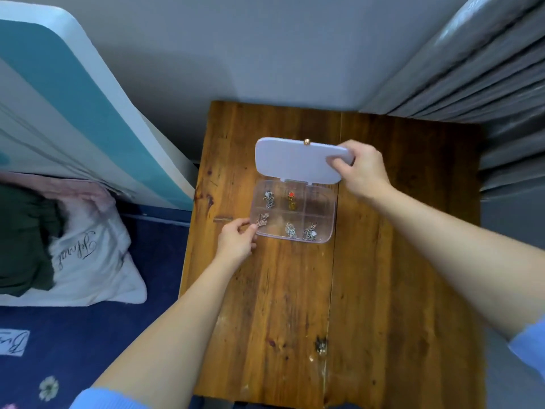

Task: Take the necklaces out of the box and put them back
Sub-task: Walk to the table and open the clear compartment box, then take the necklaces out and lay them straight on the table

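A clear plastic box (330, 215) with six compartments lies on the wooden table (295, 290), its pale lilac lid (292, 156) swung up and back. My right hand (361, 169) grips the lid's right corner. My left hand (236, 239) holds the box's near left corner, fingertips at the rim beside a pinkish necklace (262, 220). Other necklaces lie in their cells: a silver one (269, 198), a gold one with a red pendant (291, 199), and two silver ones in the front row (291, 230) (310, 231). The back right cell looks empty.
A small dark object (321, 345) lies on the table near the front. A bed with a navy sheet (88, 335) and white pillow (88, 261) is at the left. Grey curtain folds (486, 84) hang at the right, the wall behind.
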Demonstrator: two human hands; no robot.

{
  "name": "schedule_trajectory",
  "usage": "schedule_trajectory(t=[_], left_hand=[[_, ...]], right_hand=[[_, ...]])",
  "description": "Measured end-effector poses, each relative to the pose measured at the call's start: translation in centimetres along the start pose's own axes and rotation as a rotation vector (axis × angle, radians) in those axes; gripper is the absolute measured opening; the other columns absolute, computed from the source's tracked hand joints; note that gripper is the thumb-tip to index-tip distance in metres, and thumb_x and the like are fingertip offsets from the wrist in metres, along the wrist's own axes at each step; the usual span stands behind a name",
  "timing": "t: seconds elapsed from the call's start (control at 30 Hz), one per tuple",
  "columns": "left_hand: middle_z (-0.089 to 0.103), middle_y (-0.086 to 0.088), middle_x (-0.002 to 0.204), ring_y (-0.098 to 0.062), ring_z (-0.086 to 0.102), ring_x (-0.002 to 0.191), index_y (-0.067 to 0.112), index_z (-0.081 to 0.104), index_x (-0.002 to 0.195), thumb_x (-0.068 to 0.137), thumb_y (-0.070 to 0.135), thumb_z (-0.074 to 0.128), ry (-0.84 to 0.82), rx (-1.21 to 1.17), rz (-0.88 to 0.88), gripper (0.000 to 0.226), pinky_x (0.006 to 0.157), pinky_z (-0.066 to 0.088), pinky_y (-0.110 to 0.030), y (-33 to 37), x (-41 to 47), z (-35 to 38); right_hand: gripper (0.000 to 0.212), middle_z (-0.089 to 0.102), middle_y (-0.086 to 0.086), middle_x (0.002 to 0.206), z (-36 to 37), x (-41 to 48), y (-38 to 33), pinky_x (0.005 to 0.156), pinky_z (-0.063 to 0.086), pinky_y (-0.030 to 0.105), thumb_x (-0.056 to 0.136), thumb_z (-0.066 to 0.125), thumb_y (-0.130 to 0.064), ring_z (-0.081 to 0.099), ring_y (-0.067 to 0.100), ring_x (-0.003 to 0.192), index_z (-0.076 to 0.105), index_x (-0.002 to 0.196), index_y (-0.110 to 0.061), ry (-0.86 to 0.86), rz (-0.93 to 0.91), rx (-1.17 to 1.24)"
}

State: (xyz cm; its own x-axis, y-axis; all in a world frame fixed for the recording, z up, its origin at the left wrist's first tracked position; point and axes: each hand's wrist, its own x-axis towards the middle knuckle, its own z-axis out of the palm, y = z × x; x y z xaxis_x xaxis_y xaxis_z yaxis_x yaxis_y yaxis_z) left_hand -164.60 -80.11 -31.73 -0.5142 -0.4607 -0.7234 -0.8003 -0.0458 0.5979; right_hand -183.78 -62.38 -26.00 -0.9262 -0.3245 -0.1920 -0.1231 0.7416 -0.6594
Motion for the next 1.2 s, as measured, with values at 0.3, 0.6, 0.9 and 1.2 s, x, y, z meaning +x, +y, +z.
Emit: schedule_trajectory(t=[0.3, 0.6, 0.9, 1.2], left_hand=[[0.067, -0.010, 0.097, -0.016, 0.064, 0.080, 0.012, 0.062, 0.122, 0.094, 0.020, 0.060, 0.074, -0.075, 0.017, 0.029, 0.077, 0.056, -0.037, -1.8, -0.2, 1.0], [0.063, -0.004, 0.103, -0.010, 0.058, 0.086, 0.025, 0.057, 0.113, 0.095, 0.022, 0.059, -0.034, -0.118, 0.002, 0.019, 0.084, 0.047, -0.034, -1.8, -0.1, 0.4], [0.062, -0.004, 0.103, -0.007, 0.055, 0.083, 0.021, 0.056, 0.119, 0.096, 0.022, 0.055, -0.084, -0.135, 0.030, 0.023, 0.068, 0.044, -0.023, -2.1, 0.1, 0.1], [0.059, -0.003, 0.086, -0.006, 0.051, 0.068, 0.015, 0.058, 0.116, 0.095, 0.020, 0.058, -0.136, -0.169, 0.068, 0.021, 0.057, 0.043, -0.014, -3.1, 1.2, -0.3]], right_hand=[[0.051, 0.059, 0.013, 0.127, 4.3, 4.5, 3.0, 0.090, 0.053, 0.038, 0.088, 0.066, -0.010, 0.059, 0.029, 0.112, 0.047, 0.136, -0.012, -0.008, 0.365, 0.213], [0.047, 0.060, 0.010, 0.129, 5.9, 4.0, 4.9, 0.084, 0.053, 0.032, 0.088, 0.068, -0.025, 0.061, 0.029, 0.111, 0.053, 0.132, -0.014, 0.013, 0.421, 0.212], [0.020, 0.065, -0.005, 0.092, 4.1, -2.5, 2.6, 0.063, 0.046, 0.023, 0.090, 0.063, -0.031, 0.061, 0.015, 0.083, 0.068, 0.106, -0.020, 0.050, 0.086, -0.109], [0.007, 0.064, 0.007, 0.082, 8.1, -6.9, 0.9, 0.067, 0.056, 0.035, 0.088, 0.064, -0.012, 0.066, 0.028, 0.078, 0.065, 0.094, -0.011, -0.369, 0.088, -0.709]])
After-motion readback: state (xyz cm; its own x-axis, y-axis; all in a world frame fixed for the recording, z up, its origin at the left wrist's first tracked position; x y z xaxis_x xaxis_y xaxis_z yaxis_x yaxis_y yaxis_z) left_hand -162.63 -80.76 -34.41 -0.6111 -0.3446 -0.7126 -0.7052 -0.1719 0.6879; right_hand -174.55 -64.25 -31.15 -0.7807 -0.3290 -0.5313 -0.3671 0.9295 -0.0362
